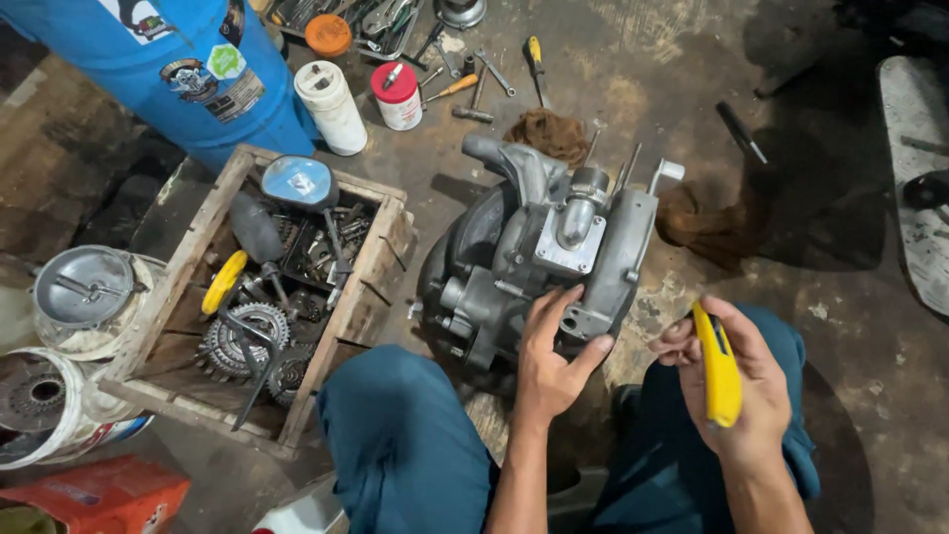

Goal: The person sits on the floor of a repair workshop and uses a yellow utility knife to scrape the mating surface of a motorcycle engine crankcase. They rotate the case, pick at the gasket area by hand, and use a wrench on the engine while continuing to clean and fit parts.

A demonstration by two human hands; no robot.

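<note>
Engine casing (554, 257) at frame centre is steadied by the left hand (550, 358), fingers spread on it, while the right hand (736, 381) grips a yellow-handled tool (718, 364), apparently poised to work on the casing.

Two hands (554, 356), one engine (539, 252), two white canisters (331, 107).

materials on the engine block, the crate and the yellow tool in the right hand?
Engine block: looks like cast aluminium, dull silver-grey with a grainy, matt skin and rounded cast edges.
Crate: rough unpainted wood, worn boards, grain and dark stains showing.
Yellow tool in the right hand: probably plastic casing, smooth, glossy, even yellow; could be a utility knife. Left hand rests on the block.
</note>
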